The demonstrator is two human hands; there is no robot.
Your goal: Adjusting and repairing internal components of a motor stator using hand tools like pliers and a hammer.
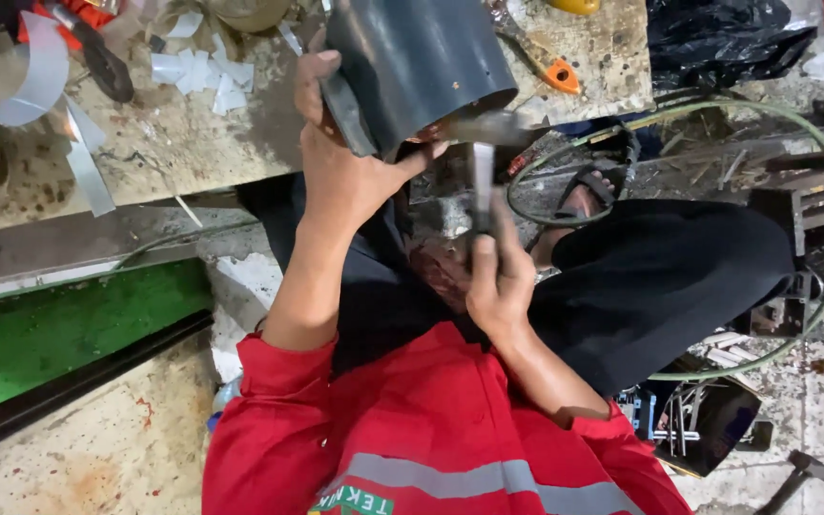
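Left hand [340, 167] was wrapped around the big dark pipe [417, 67] at the tabletop [174, 143] edge. Right hand [498, 281] gripped a hammer [484, 157] just below, handle pointing up at the pipe's open end.

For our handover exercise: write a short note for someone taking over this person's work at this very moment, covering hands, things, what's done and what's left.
Left hand: grips the dark grey pipe section by its rim, braced against the workbench.
Right hand: holds a hammer, its head at the pipe's lower rim.
Done: pipe is held steady, and nothing on it looks visibly altered.
Left: working the rim with the hammer appears unfinished.
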